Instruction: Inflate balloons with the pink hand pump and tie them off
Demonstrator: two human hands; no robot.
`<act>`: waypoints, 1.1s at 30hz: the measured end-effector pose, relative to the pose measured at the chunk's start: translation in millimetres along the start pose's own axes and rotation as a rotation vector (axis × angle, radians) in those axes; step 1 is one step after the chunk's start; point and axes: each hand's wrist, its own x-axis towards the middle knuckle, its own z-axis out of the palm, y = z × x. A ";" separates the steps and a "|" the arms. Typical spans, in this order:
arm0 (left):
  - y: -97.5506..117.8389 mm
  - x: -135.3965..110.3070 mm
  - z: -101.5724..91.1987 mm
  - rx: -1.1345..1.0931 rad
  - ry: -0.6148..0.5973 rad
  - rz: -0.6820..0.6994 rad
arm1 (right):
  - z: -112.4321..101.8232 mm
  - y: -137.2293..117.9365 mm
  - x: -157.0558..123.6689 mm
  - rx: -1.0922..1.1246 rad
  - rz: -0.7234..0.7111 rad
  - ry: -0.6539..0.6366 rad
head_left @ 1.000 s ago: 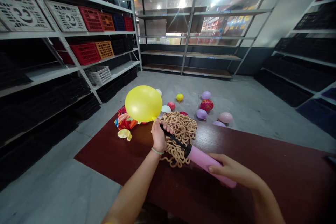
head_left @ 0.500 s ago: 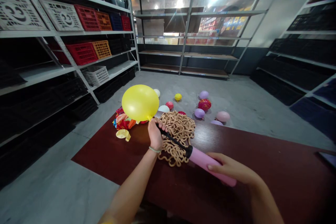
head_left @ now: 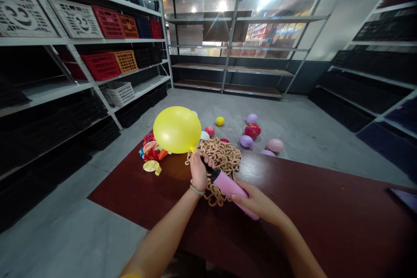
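Note:
My left hand pinches the neck of an inflated yellow balloon onto the black nozzle of a pink hand pump. The balloon floats above the far left part of the dark red table. My right hand is wrapped round the pink pump barrel, pushed in close to the nozzle end. Under the pump lies a heap of tan curly cord.
A pile of flat colourful balloons lies at the table's far left corner. Several inflated balloons are scattered on the grey floor beyond. Metal shelves with plastic crates line the left; dark shelving stands at the right. A phone lies at the table's right edge.
My right hand has pushed the pink barrel forward toward my left hand, hiding most of the black rod. The yellow balloon looks slightly bigger.

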 end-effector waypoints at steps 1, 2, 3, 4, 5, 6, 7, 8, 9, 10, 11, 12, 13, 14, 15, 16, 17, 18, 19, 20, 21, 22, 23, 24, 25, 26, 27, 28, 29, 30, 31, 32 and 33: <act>0.5 -0.3 0.0 -0.004 -0.011 0.003 | 1.0 0.7 1.1 0.005 -0.005 -0.001; 1.9 -0.5 0.3 -0.011 -0.026 0.005 | 1.1 0.4 1.7 0.014 -0.015 -0.005; 4.1 -0.8 1.4 -0.021 -0.041 0.006 | 0.3 -1.5 1.8 0.027 -0.026 -0.006; 7.1 -1.1 3.1 -0.035 -0.056 0.004 | -1.4 -5.0 1.4 0.040 -0.037 -0.005; 11.1 -1.6 5.6 -0.052 -0.068 0.000 | -3.8 -10.1 0.6 0.048 -0.047 -0.003; 16.2 -2.0 8.7 -0.069 -0.078 -0.010 | -6.9 -16.6 -0.7 0.050 -0.052 -0.002; 22.4 -2.1 12.3 -0.085 -0.086 -0.019 | -10.6 -24.1 -2.3 0.047 -0.056 0.001; 29.8 -1.8 15.9 -0.097 -0.090 -0.026 | -15.0 -32.0 -4.4 0.039 -0.060 0.006; 38.4 -0.8 19.1 -0.107 -0.095 -0.027 | -20.0 -39.5 -7.0 0.024 -0.066 0.010; 48.0 1.2 21.6 -0.114 -0.092 -0.012 | -25.6 -46.0 -10.0 0.002 -0.073 0.014; 58.5 4.4 22.9 -0.119 -0.087 0.016 | -31.7 -50.7 -13.4 -0.029 -0.078 0.018; 69.5 8.6 22.9 -0.119 -0.054 0.063 | -38.0 -53.3 -17.0 -0.066 -0.075 0.017; 80.7 13.7 21.3 -0.103 -0.042 0.099 | -44.2 -53.7 -20.4 -0.109 -0.062 0.017; 91.6 19.0 18.4 -0.060 -0.059 0.113 | -50.1 -51.9 -23.3 -0.153 -0.043 0.028; 101.8 24.3 14.3 -0.001 -0.091 0.105 | -55.2 -48.2 -25.2 -0.200 -0.025 0.050; 111.0 28.8 9.3 0.065 -0.115 0.089 | -59.2 -43.3 -25.7 -0.252 -0.018 0.089; 119.0 32.3 3.8 0.126 -0.145 0.075 | -61.8 -37.7 -24.6 -0.308 -0.025 0.137; 125.6 34.5 -1.9 0.183 -0.181 0.053 | -62.7 -31.9 -21.5 -0.369 -0.043 0.187; 130.8 35.4 -7.7 0.232 -0.215 0.032 | -62.0 -26.5 -16.6 -0.431 -0.068 0.233; 134.7 34.9 -13.3 0.271 -0.246 0.012 | -59.6 -21.8 -9.9 -0.494 -0.096 0.265; 137.5 33.5 -18.8 0.304 -0.270 -0.005 | -55.6 -17.9 -1.9 -0.558 -0.123 0.285; 139.4 31.2 -24.0 0.331 -0.284 -0.019 | -50.5 -14.8 7.1 -0.625 -0.152 0.294; 140.5 28.5 -29.1 0.353 -0.290 -0.026 | -44.6 -12.4 16.7 -0.697 -0.185 0.301; 141.2 25.5 -34.0 0.372 -0.289 -0.027 | -38.2 -10.3 26.2 -0.769 -0.221 0.315; 141.7 22.3 -38.8 0.390 -0.285 -0.023 | -31.8 -8.3 35.3 -0.833 -0.253 0.336; 142.2 19.1 -43.5 0.409 -0.280 -0.015 | -25.6 -6.2 43.6 -0.878 -0.275 0.360; 142.7 15.9 -47.9 0.428 -0.277 -0.007 | -20.1 -3.6 50.8 -0.906 -0.286 0.382; 143.4 12.8 -52.1 0.452 -0.278 -0.001 | -15.2 -0.5 56.7 -0.918 -0.288 0.398; 144.1 9.8 -56.0 0.482 -0.283 -0.001 | -11.0 3.0 61.3 -0.920 -0.284 0.406; 144.9 6.9 -59.6 0.517 -0.293 -0.009 | -7.6 7.0 64.6 -0.920 -0.282 0.407; 145.6 4.4 -62.7 0.555 -0.305 -0.023 | -4.9 11.0 66.7 -0.923 -0.282 0.404; 146.0 2.2 -65.2 0.593 -0.318 -0.038 | -2.7 14.9 67.7 -0.926 -0.284 0.401; 146.0 0.5 -67.3 0.627 -0.333 -0.053 | -1.0 18.2 67.8 -0.928 -0.286 0.400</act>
